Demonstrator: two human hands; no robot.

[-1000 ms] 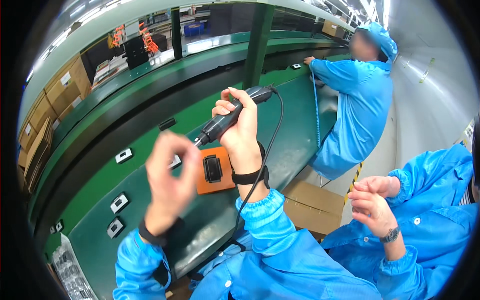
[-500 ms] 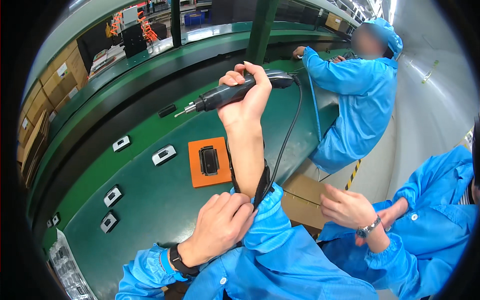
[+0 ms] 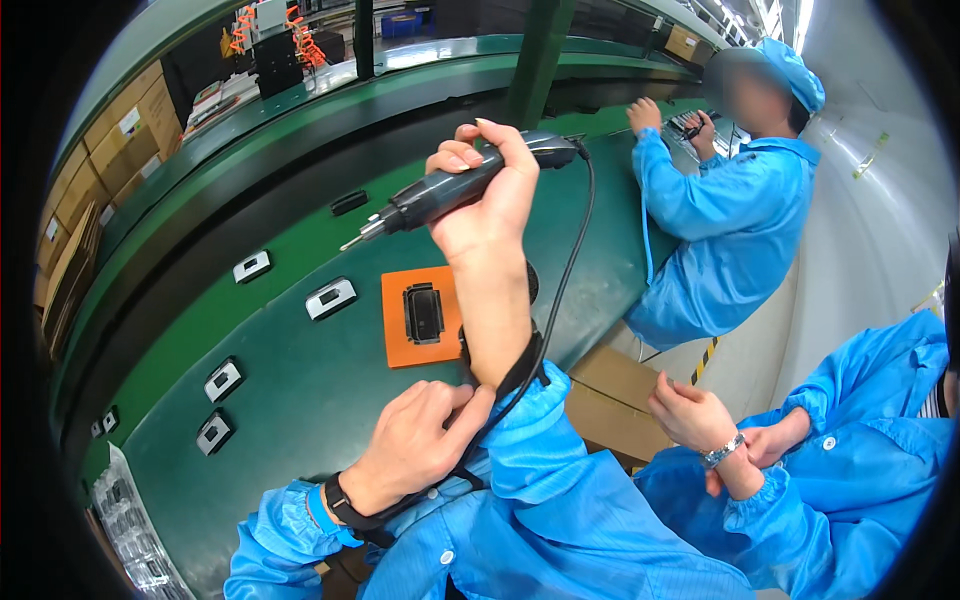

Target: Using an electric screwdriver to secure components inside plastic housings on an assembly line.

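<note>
My right hand (image 3: 492,190) is raised above the workbench, its fingers wrapped round a black electric screwdriver (image 3: 425,203) whose metal bit points left. The screwdriver's cable (image 3: 580,250) hangs from its rear end and runs down past my forearm. My left hand (image 3: 415,440) is closed at my right wrist, its fingertips at the black wrist strap (image 3: 525,368) by the blue cuff; what they pinch is partly hidden. Beyond my right forearm an orange mat (image 3: 394,345) holds a black rectangular housing (image 3: 424,314).
Several silver-and-black parts (image 3: 330,298) lie along the green bench (image 3: 330,400). A black block (image 3: 349,203) sits farther back. A clear plastic tray (image 3: 130,520) stands at the lower left. One co-worker (image 3: 720,230) works at the far right, another (image 3: 800,480) is close by. A cardboard box (image 3: 610,395) is below the bench edge.
My left hand has shifted slightly left and down along my wrist. The screwdriver has dipped a little. The far co-worker's hands have lifted, and the view has turned slightly.
</note>
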